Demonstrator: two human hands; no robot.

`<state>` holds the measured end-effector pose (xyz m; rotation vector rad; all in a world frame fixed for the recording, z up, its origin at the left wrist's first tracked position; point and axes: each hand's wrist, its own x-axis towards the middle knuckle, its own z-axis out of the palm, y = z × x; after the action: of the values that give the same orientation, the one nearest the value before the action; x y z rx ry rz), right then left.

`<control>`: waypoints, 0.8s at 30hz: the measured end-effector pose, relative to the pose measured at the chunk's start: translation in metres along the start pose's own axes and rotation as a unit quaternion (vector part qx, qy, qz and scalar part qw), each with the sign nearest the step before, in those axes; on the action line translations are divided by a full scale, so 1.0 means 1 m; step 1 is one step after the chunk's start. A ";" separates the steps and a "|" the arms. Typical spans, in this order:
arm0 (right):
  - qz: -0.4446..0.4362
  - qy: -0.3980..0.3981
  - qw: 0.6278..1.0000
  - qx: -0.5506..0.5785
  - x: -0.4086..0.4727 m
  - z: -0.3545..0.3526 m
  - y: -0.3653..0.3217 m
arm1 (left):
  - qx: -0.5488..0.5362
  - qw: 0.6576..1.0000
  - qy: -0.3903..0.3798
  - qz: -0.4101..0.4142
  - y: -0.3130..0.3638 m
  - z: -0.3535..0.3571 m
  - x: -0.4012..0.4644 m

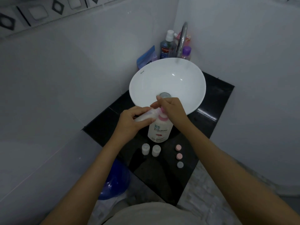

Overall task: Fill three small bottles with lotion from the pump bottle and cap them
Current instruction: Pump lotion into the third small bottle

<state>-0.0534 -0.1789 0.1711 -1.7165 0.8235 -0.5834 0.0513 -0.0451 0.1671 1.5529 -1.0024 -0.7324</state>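
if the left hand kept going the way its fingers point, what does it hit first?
Most likely the right hand on the pump head. The left hand holds the small bottle tilted, mouth towards the pump bottle, and its fingers aim right at that pump. Depth is unclear from one view.

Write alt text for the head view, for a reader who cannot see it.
The left hand holds a small bottle tilted at the pump bottle, whose pump the right hand presses. On the black counter in front stand two more small bottles and three loose caps.
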 end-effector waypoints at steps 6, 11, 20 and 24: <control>0.006 0.057 0.998 0.029 -0.003 0.006 0.002 | 0.002 1.000 -0.005 0.005 0.003 -0.002 0.003; 0.010 0.063 0.998 0.026 -0.004 0.012 0.013 | 0.009 1.000 -0.012 -0.007 -0.004 0.001 0.001; 0.006 0.011 1.000 0.020 -0.007 0.002 0.001 | 0.016 1.000 0.003 -0.006 -0.007 -0.002 -0.002; 0.018 0.009 0.997 0.070 -0.010 0.000 -0.007 | 0.008 1.000 0.009 -0.020 -0.008 -0.002 -0.005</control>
<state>-0.0582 -0.1695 0.1780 -1.5679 0.8061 -0.6189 0.0526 -0.0396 0.1600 1.5946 -0.9682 -0.7386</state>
